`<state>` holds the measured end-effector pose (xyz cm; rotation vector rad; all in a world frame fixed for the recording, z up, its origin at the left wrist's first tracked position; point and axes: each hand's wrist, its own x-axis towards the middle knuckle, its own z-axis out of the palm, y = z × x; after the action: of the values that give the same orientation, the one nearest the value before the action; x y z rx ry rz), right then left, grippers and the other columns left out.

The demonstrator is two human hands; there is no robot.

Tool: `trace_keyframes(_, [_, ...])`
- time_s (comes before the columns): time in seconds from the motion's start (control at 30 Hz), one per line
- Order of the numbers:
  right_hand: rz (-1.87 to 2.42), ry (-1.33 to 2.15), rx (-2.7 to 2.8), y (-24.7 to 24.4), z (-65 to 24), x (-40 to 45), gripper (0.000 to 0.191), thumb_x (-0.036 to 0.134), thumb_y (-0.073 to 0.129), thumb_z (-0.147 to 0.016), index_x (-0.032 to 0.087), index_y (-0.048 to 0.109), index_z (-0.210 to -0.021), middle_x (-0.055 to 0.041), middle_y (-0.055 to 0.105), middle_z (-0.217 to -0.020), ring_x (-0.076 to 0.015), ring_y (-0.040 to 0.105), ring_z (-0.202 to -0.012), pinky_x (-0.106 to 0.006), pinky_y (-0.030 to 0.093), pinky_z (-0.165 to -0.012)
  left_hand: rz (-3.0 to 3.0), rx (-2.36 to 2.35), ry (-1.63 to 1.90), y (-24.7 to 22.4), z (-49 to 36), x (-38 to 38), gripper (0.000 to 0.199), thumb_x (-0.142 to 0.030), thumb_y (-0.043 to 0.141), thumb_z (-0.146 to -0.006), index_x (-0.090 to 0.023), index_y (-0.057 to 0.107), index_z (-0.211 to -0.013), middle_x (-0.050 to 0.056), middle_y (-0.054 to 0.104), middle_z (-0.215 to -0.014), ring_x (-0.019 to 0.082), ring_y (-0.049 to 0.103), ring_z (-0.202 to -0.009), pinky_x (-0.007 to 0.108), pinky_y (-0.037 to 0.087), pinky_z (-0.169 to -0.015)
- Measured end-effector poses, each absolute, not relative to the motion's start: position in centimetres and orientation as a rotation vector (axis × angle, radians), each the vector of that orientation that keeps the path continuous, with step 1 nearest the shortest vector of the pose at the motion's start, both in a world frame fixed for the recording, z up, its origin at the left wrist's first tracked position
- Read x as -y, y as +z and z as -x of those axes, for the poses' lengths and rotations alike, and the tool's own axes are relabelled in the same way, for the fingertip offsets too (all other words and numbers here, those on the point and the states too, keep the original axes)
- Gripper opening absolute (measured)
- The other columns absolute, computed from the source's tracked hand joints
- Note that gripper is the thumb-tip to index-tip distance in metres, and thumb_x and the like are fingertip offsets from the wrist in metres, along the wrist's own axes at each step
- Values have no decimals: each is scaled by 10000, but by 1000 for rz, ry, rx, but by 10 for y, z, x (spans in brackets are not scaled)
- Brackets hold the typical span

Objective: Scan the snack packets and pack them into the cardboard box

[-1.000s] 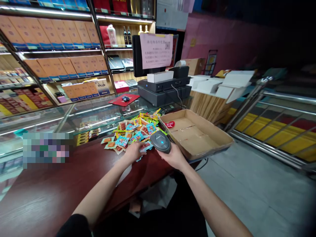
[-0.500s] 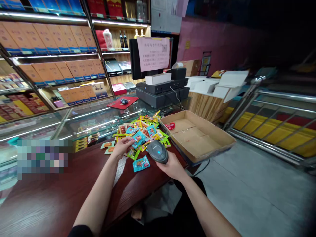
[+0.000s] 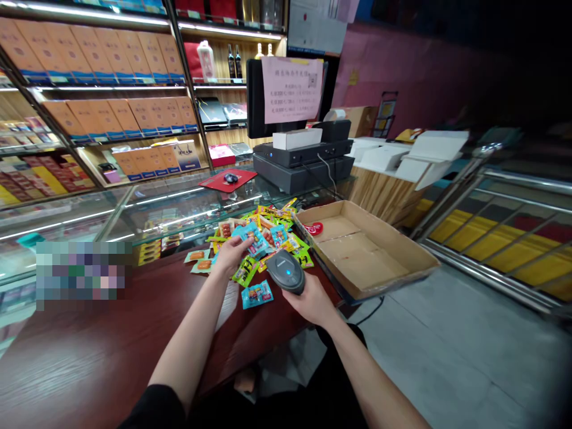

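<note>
My left hand (image 3: pixel 232 255) is closed at the left edge of a blue snack packet (image 3: pixel 252 239), pinching it over the pile. Under and around it lies a heap of small snack packets (image 3: pixel 273 217) in yellow, green, blue and orange. My right hand (image 3: pixel 311 302) is wrapped round a dark grey barcode scanner (image 3: pixel 286 273), which shows a lit blue spot on top. Another blue packet (image 3: pixel 258 294) lies by itself on the brown tabletop, nearer to me. Two pale packets with orange contents (image 3: pixel 203 264) rest left of my left hand.
An open shallow cardboard box (image 3: pixel 357 250) holding a red packet (image 3: pixel 314 229) stands right of the heap. Behind are a monitor (image 3: pixel 255 101) with a paper notice (image 3: pixel 292 89), a cash drawer (image 3: pixel 299 174) and a mouse (image 3: pixel 231 178). A metal railing (image 3: pixel 491 256) stands at right.
My left hand has moved slightly up and right over the heap, with the blue packet raised under its fingers. The scanner stays nearly where it was. The view has shifted a little.
</note>
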<state>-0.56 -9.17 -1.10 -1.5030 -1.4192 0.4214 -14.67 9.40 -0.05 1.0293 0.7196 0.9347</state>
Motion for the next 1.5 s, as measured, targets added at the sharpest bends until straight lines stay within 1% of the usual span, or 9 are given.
trace_keyframes(0.27, [1487, 394, 1444, -7, 13, 89, 85, 219, 630, -737, 170, 647, -805, -66, 727, -789, -199, 674, -715, -263, 501, -659, -1257, -777, 935, 3, 152, -93, 461, -384, 845, -561, -135, 714, -927, 52, 736, -864, 134, 643, -658, 221, 488, -571])
trace_keyframes(0.4, [1494, 395, 1438, -9, 15, 86, 109, 242, 644, -736, 166, 655, -813, -82, 732, -818, -213, 682, -746, -276, 508, -674, -1211, -780, 947, 4, 151, -93, 511, -369, 856, -524, -114, 711, -942, 53, 725, -787, 138, 631, -607, 223, 466, -537])
trace_keyframes(0.67, [1497, 411, 1434, 1, 4, 102, 134, 203, 631, -750, 172, 661, -876, -60, 730, -855, -203, 674, -771, -280, 520, -734, -1276, -754, 906, 4, 147, -88, 398, -393, 843, -575, -145, 685, -842, 20, 686, -769, 111, 617, -631, 203, 484, -552])
trace_keyframes(0.83, [1583, 315, 1306, 9, -26, 143, 189, 243, 627, -775, 175, 670, -946, -70, 736, -932, -225, 682, -866, -304, 529, -800, -1283, -712, 842, 19, 100, -79, 403, -395, 858, -549, -144, 684, -812, 10, 674, -768, 117, 621, -655, 214, 513, -568])
trace_keyframes(1.03, [1687, 248, 1154, 10, -58, 182, 202, 304, 618, -805, 175, 688, -944, -56, 712, -702, -255, 698, -805, -314, 555, -691, -1254, -487, 682, 52, 12, -48, 436, -332, 856, -589, -117, 702, -936, 63, 710, -894, 145, 664, -729, 312, 581, -727])
trace_keyframes(1.13, [1690, 229, 1134, 10, -64, 189, 179, 301, 618, -808, 182, 686, -922, -52, 700, -671, -259, 698, -786, -314, 555, -671, -1248, -476, 658, 57, -7, -35, 474, -291, 855, -601, -107, 694, -1007, 94, 715, -966, 170, 679, -778, 341, 588, -755])
trace_keyframes(1.27, [1681, 241, 1148, 9, -62, 188, 131, 275, 627, -796, 187, 677, -879, -62, 711, -706, -257, 698, -803, -310, 556, -691, -1293, -519, 667, 48, 9, -38, 485, -309, 857, -593, -106, 699, -1004, 101, 724, -929, 194, 688, -809, 340, 587, -747])
trace_keyframes(1.43, [1634, 270, 1206, 6, -45, 168, 196, 244, 632, -770, 180, 676, -950, -71, 736, -853, -244, 686, -843, -322, 546, -762, -1354, -682, 721, 29, 72, -62, 503, -364, 860, -572, -121, 711, -987, 77, 730, -866, 166, 681, -699, 328, 581, -713])
trace_keyframes(1.5, [1606, 289, 1239, 5, -35, 155, 194, 235, 635, -760, 172, 670, -941, -73, 734, -896, -236, 679, -839, -322, 536, -782, -1361, -720, 753, 24, 100, -70, 496, -377, 857, -569, -125, 715, -971, 80, 731, -888, 177, 685, -732, 318, 576, -707])
